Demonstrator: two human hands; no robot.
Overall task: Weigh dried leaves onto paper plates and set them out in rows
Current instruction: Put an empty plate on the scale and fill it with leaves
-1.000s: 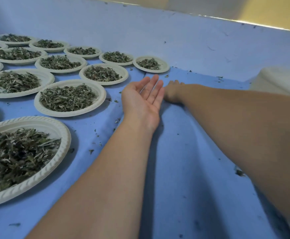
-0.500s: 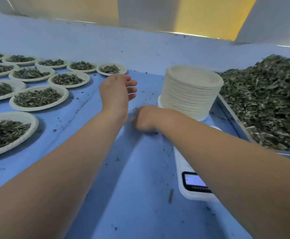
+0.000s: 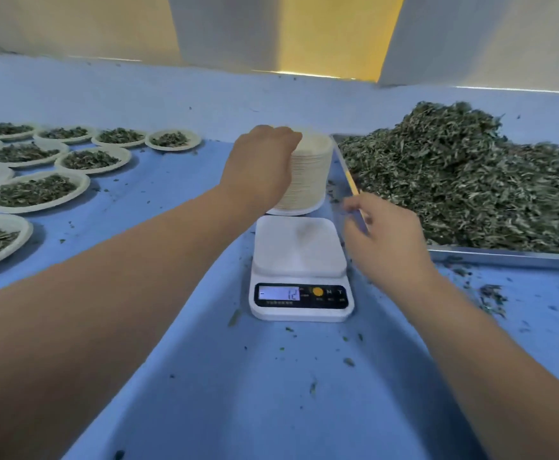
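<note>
From the head camera, a white kitchen scale (image 3: 299, 267) stands in the middle of the table (image 3: 238, 393), which has a blue cover. Its platform carries nothing, and the display shows a minus sign and 12.

Just beyond the scale, at 12 o'clock, stands a tall stack of plates (image 3: 314, 174), all of them without leaves. The left hand (image 3: 265, 167) is on the upper left side of this stack. Its fingers bend over the top rim, so the grip is closed on the stack, though the fingertips are hidden behind the hand.

At 2 o'clock from the scale lies a metal tray (image 3: 504, 255) with a big heap of dried leaves (image 3: 464, 180). The right hand (image 3: 387, 237) is at 3 o'clock of the scale, just beside the near left corner of the tray. It is blurred, and the fingers look loosely bent. A thin yellow line (image 3: 353, 185) runs along the tray rim up to these fingers. I cannot tell whether this grip is holding something.

At 9 to 10 o'clock, well apart from the scale, the filled plates (image 3: 36, 190) lie in rows, each one with a small pile of leaves. Small leaf crumbs (image 3: 492, 295) are scattered on the table near the tray and in front of the scale.
</note>
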